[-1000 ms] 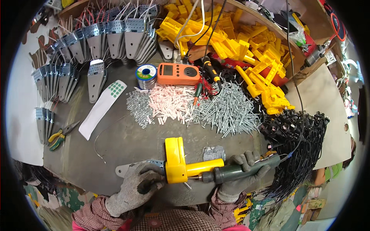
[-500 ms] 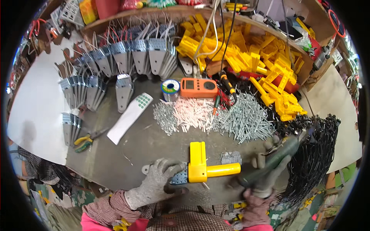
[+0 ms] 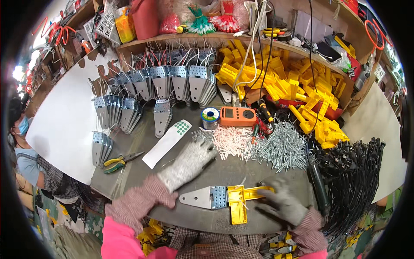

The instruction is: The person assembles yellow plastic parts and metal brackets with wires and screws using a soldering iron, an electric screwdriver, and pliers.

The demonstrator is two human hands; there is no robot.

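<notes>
My left hand (image 3: 189, 162), in a grey-white glove, is stretched over the table with its fingertips by the small silver screws (image 3: 202, 135) and the pile of short pale pink pieces (image 3: 233, 140); motion smears its fingers. In front of me lies a yellow plastic housing (image 3: 237, 207) with its hollow side up. A flat metal plate (image 3: 196, 198) with a perforated bluish end joins its left side, and a thin white wire shows in the hollow. My right hand (image 3: 284, 203), also gloved, is at the yellow handle's right end, fingers apart, one finger overlapping the tip.
A dark green power screwdriver (image 3: 318, 185) hangs on its cable at right, beside bundled black cords (image 3: 351, 181). Long screws (image 3: 282, 146), an orange meter (image 3: 237, 116), a solder spool (image 3: 210, 117), pliers (image 3: 123, 162) and a white strip (image 3: 168, 142) lie farther back. Yellow housings (image 3: 276, 77) are heaped behind.
The yellow housing and plate have turned over, hollow side now up. My left hand has left the plate and moved forward to the small parts. My right hand has let go of the power screwdriver.
</notes>
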